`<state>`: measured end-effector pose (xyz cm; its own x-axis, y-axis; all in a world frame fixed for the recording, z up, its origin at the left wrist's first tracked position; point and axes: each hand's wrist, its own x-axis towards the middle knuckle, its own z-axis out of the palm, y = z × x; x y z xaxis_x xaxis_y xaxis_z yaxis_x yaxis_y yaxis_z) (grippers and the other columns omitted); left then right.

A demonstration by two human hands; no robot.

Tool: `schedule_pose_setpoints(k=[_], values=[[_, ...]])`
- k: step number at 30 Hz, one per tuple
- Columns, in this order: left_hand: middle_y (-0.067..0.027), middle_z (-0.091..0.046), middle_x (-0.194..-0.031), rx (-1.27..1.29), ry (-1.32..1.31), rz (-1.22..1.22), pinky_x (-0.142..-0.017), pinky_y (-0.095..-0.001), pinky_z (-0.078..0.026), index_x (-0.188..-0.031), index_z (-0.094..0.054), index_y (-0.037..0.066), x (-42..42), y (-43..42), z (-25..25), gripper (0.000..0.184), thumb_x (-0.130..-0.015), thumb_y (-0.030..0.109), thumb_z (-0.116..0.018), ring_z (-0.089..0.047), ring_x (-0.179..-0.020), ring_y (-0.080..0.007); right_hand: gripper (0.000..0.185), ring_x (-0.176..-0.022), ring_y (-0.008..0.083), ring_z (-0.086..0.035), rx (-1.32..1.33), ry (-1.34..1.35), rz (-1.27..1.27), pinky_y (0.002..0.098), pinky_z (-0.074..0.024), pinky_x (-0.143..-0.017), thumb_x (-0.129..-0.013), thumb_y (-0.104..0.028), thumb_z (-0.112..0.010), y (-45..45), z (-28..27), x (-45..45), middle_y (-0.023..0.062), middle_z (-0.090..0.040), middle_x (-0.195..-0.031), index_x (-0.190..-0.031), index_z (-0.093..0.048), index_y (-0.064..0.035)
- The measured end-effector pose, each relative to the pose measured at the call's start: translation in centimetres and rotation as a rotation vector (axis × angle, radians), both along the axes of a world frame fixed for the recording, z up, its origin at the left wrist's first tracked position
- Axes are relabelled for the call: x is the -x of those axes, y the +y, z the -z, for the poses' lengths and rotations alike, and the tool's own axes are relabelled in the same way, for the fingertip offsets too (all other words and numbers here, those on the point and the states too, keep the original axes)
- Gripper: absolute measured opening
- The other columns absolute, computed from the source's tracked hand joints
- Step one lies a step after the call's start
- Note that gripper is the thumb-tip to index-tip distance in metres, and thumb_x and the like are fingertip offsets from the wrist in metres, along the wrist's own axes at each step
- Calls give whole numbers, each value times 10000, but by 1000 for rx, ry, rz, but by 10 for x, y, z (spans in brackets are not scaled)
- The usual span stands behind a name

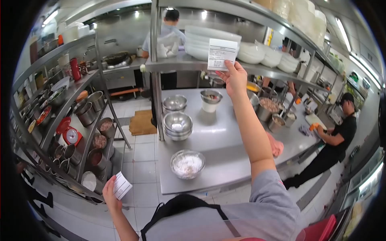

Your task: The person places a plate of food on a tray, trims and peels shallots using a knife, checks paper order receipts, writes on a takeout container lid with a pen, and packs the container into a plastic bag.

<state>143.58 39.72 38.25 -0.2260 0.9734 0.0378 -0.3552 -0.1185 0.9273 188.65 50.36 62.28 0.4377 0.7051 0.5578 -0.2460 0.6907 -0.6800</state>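
Observation:
My right hand point(234, 76) is raised at the upper shelf, its fingers pinching the lower edge of a printed receipt point(222, 51). Behind that slip stand large white bowls point(251, 53) on the shelf. Low on the left, my left hand point(110, 195) is closed on a second receipt point(122, 186), held out over the floor beside the rack. Below my right arm, a metal bowl of white powder point(187, 164) sits near the front edge of the steel table point(217, 150). Stacked steel bowls point(177, 125) stand behind it.
A steel rack point(90, 78) on the left carries pots and a red scale point(71, 135). Pots of food point(268, 108) stand on the table's right side. One person point(341, 132) works at the far right; another point(171, 30) stands at the back. A brown mat point(142, 122) lies on the floor.

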Motion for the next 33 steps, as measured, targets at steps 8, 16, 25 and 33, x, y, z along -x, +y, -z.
schedule_pose_setpoints(k=[8,16,25,33], values=[[-112,-596,-941,-79,-106,-224,-740,-254,-454,-1011,-557,-45,8,-39,32,277,-829,160,-519,-568,-834,-152,165,-628,226,-600,-123,0,20,311,-520,-509,-789,-85,-554,87,-115,-47,112,-565,-784,-911,-494,7],[-100,-591,-953,-76,-58,-451,-739,-246,-448,-1013,-560,-40,24,-64,20,269,-842,160,-503,-560,-828,-140,198,-623,245,-608,69,-106,153,290,-518,-486,-763,-27,-539,97,-167,-50,168,-561,-797,-915,-481,86],[-99,-586,-975,-54,-15,-348,-772,-246,-440,-1025,-558,-33,15,-53,10,257,-849,137,-481,-555,-855,-139,222,-603,256,-612,67,-121,210,288,-496,-469,-765,-46,-541,102,-144,-53,188,-571,-808,-926,-467,87],[-99,-587,-967,-42,2,-374,-763,-236,-440,-1014,-565,-34,4,-71,18,247,-846,130,-486,-558,-853,-136,195,-580,235,-598,116,-136,191,275,-479,-462,-755,-51,-549,89,-140,-53,169,-577,-775,-896,-491,72]])
